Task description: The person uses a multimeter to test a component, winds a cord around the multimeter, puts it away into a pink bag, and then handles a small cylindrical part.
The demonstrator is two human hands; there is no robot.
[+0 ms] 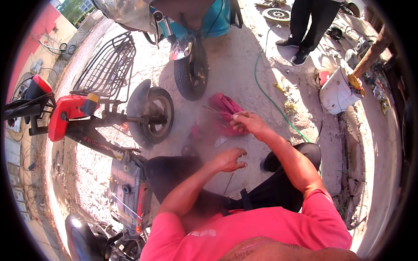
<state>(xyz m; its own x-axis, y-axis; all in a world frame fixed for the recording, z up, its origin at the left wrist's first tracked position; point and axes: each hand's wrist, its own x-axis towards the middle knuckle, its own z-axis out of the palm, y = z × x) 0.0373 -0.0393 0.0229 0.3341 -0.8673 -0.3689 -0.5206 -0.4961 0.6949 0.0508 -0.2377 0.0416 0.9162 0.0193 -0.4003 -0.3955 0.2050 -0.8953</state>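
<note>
Pale, dusty ground is stretching out beyond both hands, with a dark tyre (183, 78) standing past the right grip. From my remote seat I'm seeing crumpled pink cloth (225, 103) lying just beyond and left of the right hand (247, 123), its longer run slanting from far left to near right. That hand is sitting nearer, fingers curling together, around what I'm not managing to tell; the left hand (230, 160) is hovering closer in, fingers parted, seemingly gripping nothing.
</note>
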